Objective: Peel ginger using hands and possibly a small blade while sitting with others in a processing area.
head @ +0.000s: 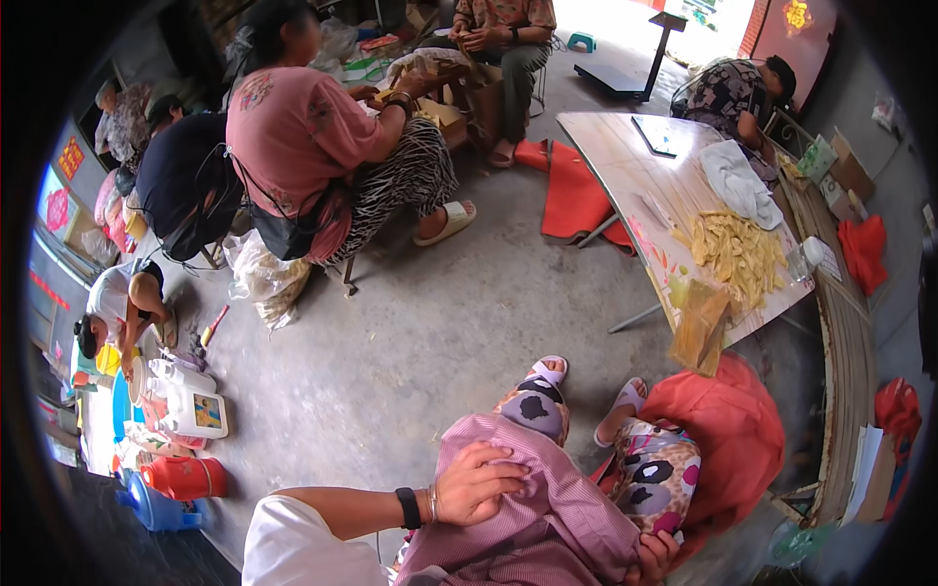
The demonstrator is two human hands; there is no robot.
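A pink, finely striped cloth lies spread over the lap, across patterned trousers. On top of it rests my left hand, palm down with the fingers a little apart; the wrist bears a black band and a bangle. Near the bottom edge of the view, my right hand has its fingers curled at the cloth's right edge, and part of it is hidden. Beside the right leg is a large red cloth or bag.
A folding table at front right bears yellow strips, a white towel and a tablet-like device. A wooden piece overhangs its near edge. White jugs and a red container stand left. Several people sit or bend nearby.
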